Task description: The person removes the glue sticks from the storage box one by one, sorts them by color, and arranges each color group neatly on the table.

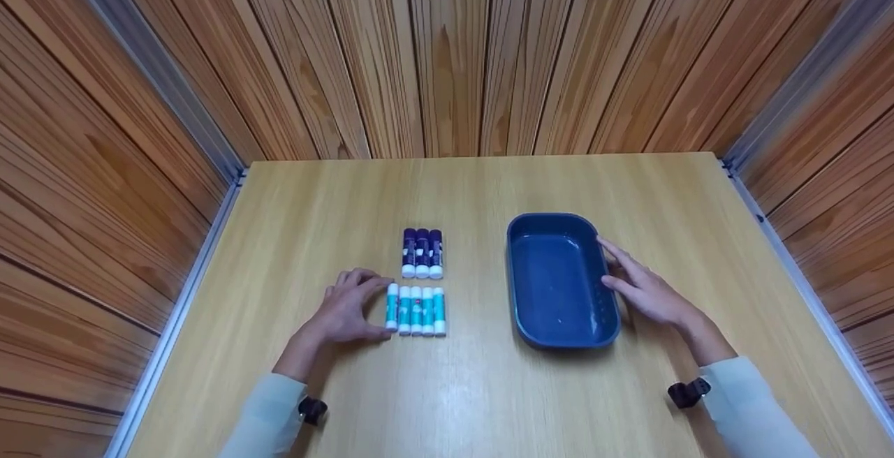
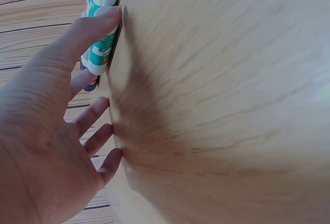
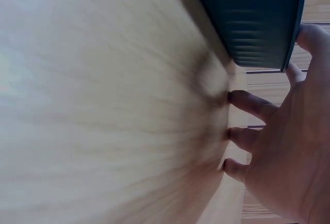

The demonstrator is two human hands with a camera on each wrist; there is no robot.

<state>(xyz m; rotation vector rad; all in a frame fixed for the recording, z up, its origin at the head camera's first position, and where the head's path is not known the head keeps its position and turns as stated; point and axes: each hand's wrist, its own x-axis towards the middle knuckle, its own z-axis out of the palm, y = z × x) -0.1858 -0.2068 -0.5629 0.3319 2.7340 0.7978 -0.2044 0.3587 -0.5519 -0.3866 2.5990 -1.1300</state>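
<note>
My left hand (image 1: 347, 310) pinches the leftmost teal glue stick (image 1: 392, 308) by its two ends, thumb at the near end and index finger at the far end. That stick sits slightly apart from the row of several teal glue sticks (image 1: 422, 311) with white ends lying to its right. In the left wrist view the thumb covers part of the held glue stick (image 2: 102, 51), and the other fingers touch the table. My right hand (image 1: 646, 288) rests its thumb and index finger against the right rim of a dark blue bin (image 1: 559, 276); its other fingers reach down to the table.
Three purple glue sticks (image 1: 422, 253) with white ends lie side by side just beyond the teal row. The wooden table (image 1: 461, 388) is bounded by wood-plank walls (image 1: 447, 60) at the back and both sides. Between the sticks and the bin is bare tabletop.
</note>
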